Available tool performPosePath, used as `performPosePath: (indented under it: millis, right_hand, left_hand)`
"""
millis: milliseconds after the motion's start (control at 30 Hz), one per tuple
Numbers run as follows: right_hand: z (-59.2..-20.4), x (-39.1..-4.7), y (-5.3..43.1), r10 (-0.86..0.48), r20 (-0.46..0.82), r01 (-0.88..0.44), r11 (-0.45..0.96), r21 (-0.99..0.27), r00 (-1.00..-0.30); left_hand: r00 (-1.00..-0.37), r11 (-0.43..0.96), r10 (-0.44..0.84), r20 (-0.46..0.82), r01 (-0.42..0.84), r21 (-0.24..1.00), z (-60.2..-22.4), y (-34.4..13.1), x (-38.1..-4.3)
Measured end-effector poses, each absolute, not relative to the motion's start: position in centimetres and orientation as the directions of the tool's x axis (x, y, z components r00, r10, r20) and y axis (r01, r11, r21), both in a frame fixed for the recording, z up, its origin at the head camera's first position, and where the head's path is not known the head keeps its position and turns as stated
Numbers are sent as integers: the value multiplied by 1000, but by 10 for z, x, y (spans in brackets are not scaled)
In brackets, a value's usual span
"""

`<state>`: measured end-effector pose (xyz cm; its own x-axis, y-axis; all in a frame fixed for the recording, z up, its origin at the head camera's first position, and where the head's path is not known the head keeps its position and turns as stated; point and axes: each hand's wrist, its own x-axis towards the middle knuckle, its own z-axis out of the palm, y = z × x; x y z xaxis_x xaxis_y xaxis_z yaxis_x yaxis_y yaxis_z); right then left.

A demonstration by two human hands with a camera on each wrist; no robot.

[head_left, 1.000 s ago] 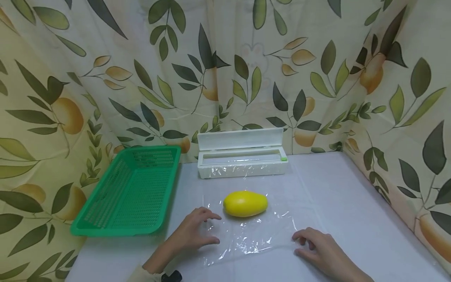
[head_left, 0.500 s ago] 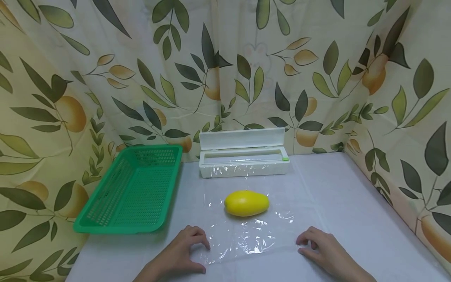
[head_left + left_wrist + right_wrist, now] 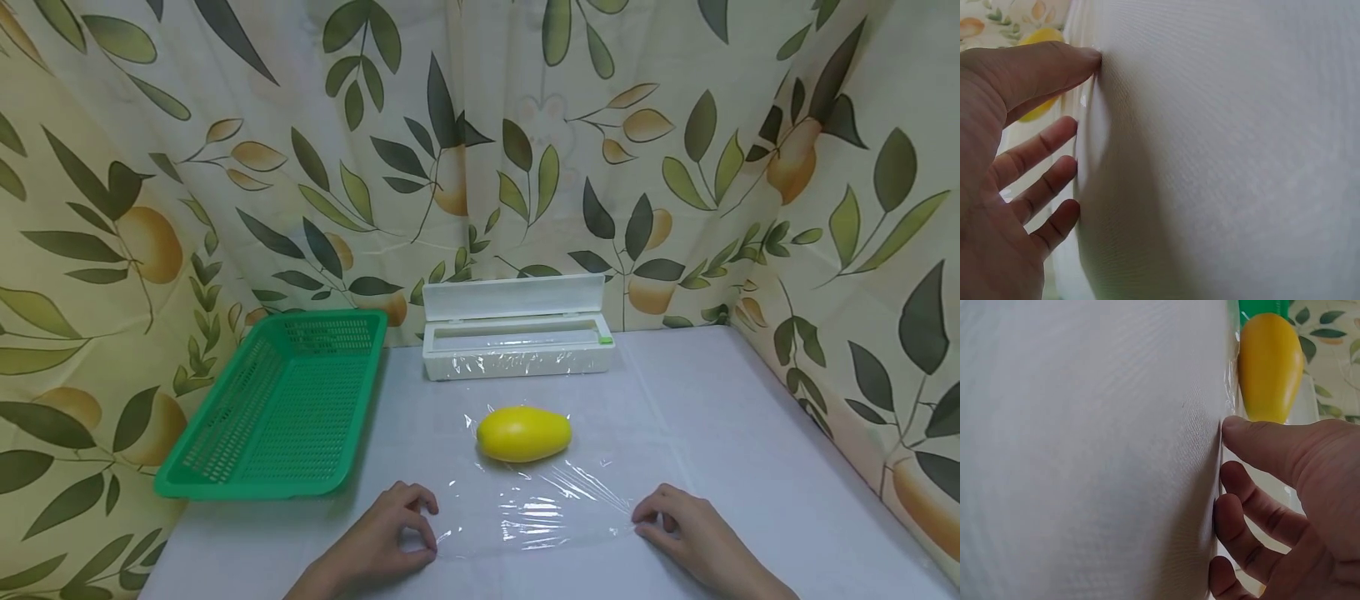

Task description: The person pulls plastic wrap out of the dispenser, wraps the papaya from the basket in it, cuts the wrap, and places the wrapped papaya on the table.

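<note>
A clear sheet of plastic wrap lies on the white-covered table, its near part creased and shiny. On its far half rests a smooth yellow fruit, shaped like a papaya, lying on its side. My left hand pinches the sheet's near left corner between thumb and forefinger. At the near right corner, my right hand grips the film with thumb and fingertips, and tight creases run from there toward the fruit. Both wrist views show the fingertips down close to the tablecloth, with the fruit beyond the right thumb.
Behind the fruit stands a white plastic-wrap dispenser box with its lid raised and a green tab at its right end. A green perforated basket sits at the left. Leaf-and-fruit patterned curtains close in the table's back and sides.
My left hand has come down and toward me from beside the fruit to the near left corner, and its thumb and finger have closed on the film. Creases now stretch across the sheet.
</note>
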<state>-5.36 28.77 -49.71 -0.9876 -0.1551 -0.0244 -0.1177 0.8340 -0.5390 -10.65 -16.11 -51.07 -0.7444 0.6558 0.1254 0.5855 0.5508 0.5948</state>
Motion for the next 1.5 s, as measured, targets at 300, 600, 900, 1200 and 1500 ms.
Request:
performPosePath:
  millis: [300,600,900,1200,1500]
  right_hand:
    - [-489,-56,289,-192,35,-179,808,-561,-981]
    - [-472,-76,291,-296,427,-490,734,-470,-854]
    - [-451,-101,288,-259,451,-465,767,-441,-854]
    - [-433,-131,291,-225,310,-359,791,-496,-924]
    - [-434,-161,292,-214,239,-312,785,-535,-947]
  left_hand:
    - [-735,492,602,311,649,581,-501,-159,-109]
    - [-771,454,394,501,637,623,-486,-152,-127]
    - [-910,420,194,366,414,807,-468,-132,-144]
    - [-949,310,73,308,315,897,-460,-113,-173]
    - [-984,233,-54,168,152,960,-466,-98,-198]
